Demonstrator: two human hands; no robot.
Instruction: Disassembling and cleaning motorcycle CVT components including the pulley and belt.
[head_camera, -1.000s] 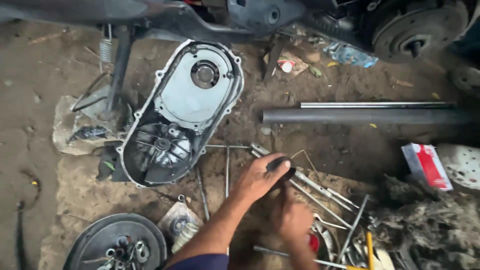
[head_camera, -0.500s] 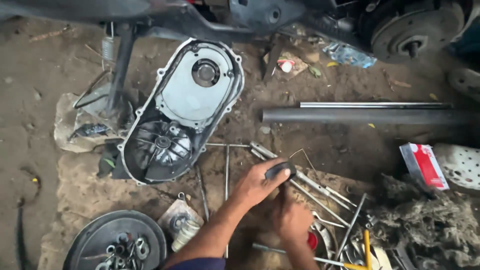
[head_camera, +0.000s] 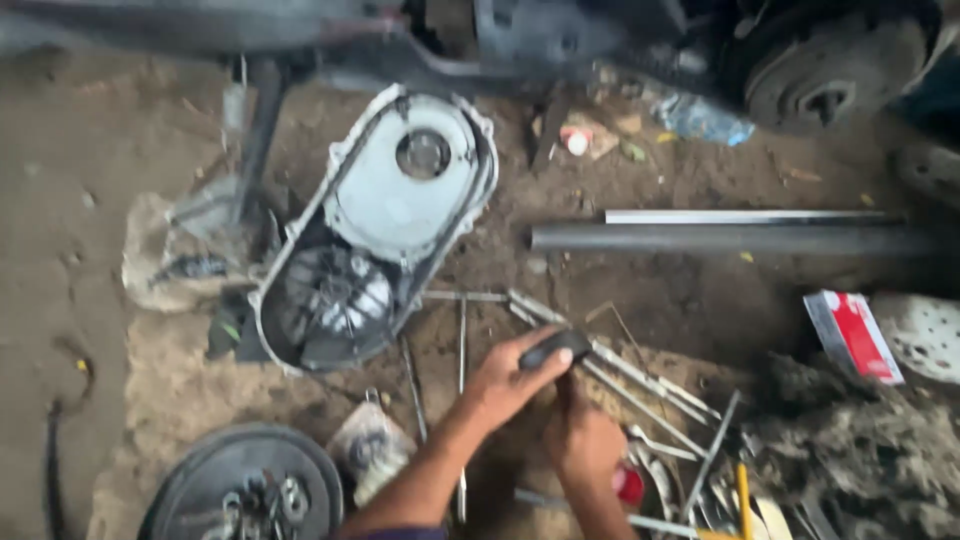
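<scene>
The left hand (head_camera: 510, 380) grips a short dark tool handle (head_camera: 556, 348) above scattered long steel wrenches (head_camera: 640, 385) on dirt; the right hand (head_camera: 583, 443) curls loosely beside it, seemingly picking tools. Next needs a firm lift.

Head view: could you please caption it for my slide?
Left hand grips a dark handle, right hand beside it.

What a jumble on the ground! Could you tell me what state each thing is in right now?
Left hand: gripping a dark handle.
Right hand: down among the tools, grip unclear.
Engine cover: off, lying inside-up on the dirt.
Long rods: lying loose.
Grey pipe: lying flat.
Red-and-white box: lying tilted.
Round dark tray: holding small parts.
</scene>
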